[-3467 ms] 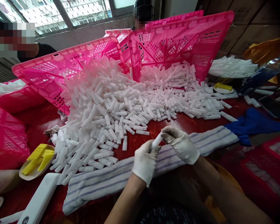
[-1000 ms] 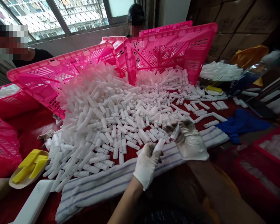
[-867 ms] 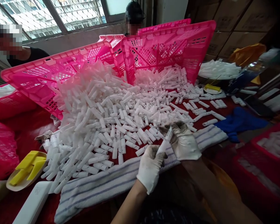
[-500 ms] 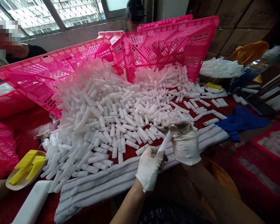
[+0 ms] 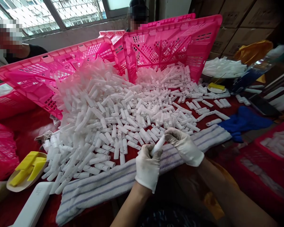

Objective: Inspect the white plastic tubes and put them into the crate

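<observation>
The left hand (image 5: 147, 168), in a white glove, was closed around the lower end of a white tube (image 5: 158, 146); the gloved right hand (image 5: 186, 147) had its fingers drawn in narrowly at the tube's upper end. The tube slanted between the two hands, its top leaning to the right, in front of the striped towel (image 5: 92, 189) that ran along the near edge of the table (image 5: 29, 121).

Room ahead of the hands was tight. A large pile of tubes (image 5: 104, 110) spread almost up to the towel, and only a narrow strip of red tabletop showed between its front edge and the cloth. At the left the pile reached the towel's edge and a long white case (image 5: 33, 205), near a shallow dish (image 5: 15, 188) with yellow pieces (image 5: 29, 164) in it.

Behind, the pile backed onto the left pink basket (image 5: 61, 61) and the right pink basket (image 5: 168, 47), both tipped, their walls rising as a barrier. Toward the right the tubes thinned out, with more red surface between them, as far as the blue cloth (image 5: 246, 121) beside the towel's right end. Nearest the wearer, the forearms crossed the dark space below the table's edge.
</observation>
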Demonstrator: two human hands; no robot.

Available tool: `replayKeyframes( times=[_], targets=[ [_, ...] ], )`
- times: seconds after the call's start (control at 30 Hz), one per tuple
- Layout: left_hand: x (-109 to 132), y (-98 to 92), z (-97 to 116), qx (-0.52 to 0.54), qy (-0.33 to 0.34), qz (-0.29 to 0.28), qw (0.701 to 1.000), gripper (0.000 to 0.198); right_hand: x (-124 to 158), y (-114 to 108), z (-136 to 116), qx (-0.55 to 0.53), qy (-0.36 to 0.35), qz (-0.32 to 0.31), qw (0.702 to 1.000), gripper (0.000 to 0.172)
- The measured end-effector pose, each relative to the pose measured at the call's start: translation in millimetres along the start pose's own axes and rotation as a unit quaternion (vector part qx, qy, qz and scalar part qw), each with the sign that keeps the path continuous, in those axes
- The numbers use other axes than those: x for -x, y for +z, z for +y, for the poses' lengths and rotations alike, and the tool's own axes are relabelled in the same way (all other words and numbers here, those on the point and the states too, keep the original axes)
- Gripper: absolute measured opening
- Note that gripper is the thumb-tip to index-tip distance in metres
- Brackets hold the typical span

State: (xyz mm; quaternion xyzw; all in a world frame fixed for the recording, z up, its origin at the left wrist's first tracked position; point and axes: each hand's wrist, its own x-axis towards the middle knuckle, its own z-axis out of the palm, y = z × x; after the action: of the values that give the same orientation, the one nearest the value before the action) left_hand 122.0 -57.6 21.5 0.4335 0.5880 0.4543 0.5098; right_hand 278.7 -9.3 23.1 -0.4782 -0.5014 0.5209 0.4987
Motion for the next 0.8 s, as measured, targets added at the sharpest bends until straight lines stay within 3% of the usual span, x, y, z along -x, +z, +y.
replayKeyframes(
  times=[0.07,0.13,0.2,0.3,0.4,0.47,0.53,0.57,0.63,0.7,0.8],
  targets=[
    [-2.1,-2.5,5.4,0.114,-0.076,-0.109,0.985,0.035,-0.5,-1.6,-1.3,-0.006,-0.039,-0.014,0.999,0.019],
    [-3.6,-3.6,9.7,0.225,-0.15,-0.214,0.939,0.043,0.5,-0.4,-4.0,-0.008,-0.084,-0.039,0.996,0.014],
    [-2.5,-2.8,12.3,0.271,-0.18,-0.248,0.913,0.047,4.5,-0.9,-8.0,-0.009,-0.098,-0.067,0.993,0.016],
    [4.4,-1.8,11.8,0.188,-0.169,-0.255,0.933,0.042,20.3,-15.7,-15.8,0.019,-0.04,-0.089,0.995,0.025],
    [6.7,-11.2,4.8,-0.009,-0.071,-0.209,0.975,0.031,43.1,-49.7,-22.6,0.122,0.059,-0.072,0.988,0.026],
    [-0.6,-23.5,-2.1,-0.181,0.022,-0.106,0.978,0.023,52.5,-71.3,-24.4,0.229,0.108,-0.067,0.965,0.024],
    [-13.3,-34.2,-7.6,-0.356,0.084,-0.019,0.931,0.02,50.3,-79.4,-22.4,0.333,0.111,-0.049,0.935,0.023],
    [-19.9,-36.9,-8.9,-0.428,0.1,-0.003,0.898,0.02,44.2,-76.5,-19.7,0.37,0.095,-0.033,0.924,0.023],
    [-29.9,-36.0,-7.8,-0.535,0.113,0.002,0.837,0.021,24.4,-58.6,-10.9,0.416,0.044,-0.009,0.908,0.023],
    [-33.9,-29.6,-3.4,-0.601,0.112,-0.004,0.791,0.021,0.8,-32.5,1.2,0.47,0.011,-0.024,0.882,0.025],
    [-32.9,-22.6,2.1,-0.646,0.101,-0.009,0.757,0.022,-24.5,-2.2,19.6,0.542,-0.01,-0.028,0.84,0.033]
  ],
)
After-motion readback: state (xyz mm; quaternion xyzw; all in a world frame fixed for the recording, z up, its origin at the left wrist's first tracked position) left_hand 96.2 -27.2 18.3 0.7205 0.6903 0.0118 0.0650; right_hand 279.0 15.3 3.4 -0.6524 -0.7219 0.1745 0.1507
